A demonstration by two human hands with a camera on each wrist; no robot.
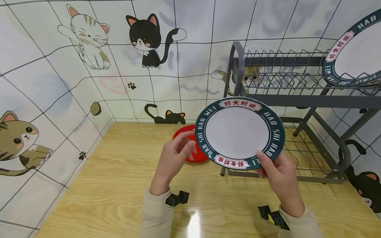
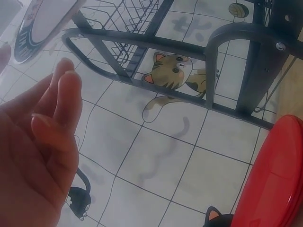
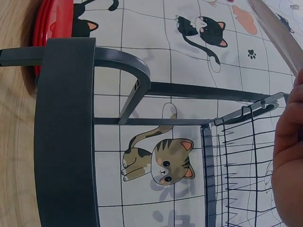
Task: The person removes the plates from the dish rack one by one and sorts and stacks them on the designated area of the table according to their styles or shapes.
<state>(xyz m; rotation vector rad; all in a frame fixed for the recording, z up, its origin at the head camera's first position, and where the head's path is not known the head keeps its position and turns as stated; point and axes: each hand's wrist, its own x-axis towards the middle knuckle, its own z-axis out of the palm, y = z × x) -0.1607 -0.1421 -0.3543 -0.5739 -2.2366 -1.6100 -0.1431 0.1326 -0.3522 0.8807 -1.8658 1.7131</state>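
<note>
A white plate with a dark teal rim, white lettering and red characters is raised over the table, its face toward the head camera. My right hand pinches its lower right rim, thumb on the face and fingers behind. Beside the plate's left edge is my left hand, its fingers loosely bent and holding nothing. In the left wrist view, that hand sits apart from the plate's rim. Behind the left hand, a red plate rests on the table, partly hidden by hand and white plate.
A grey two-tier dish rack stands at the right, its wire upper shelf bearing another teal-rimmed plate. Several red plates appear stacked in the right wrist view. The wooden table meets cat-patterned tiled walls.
</note>
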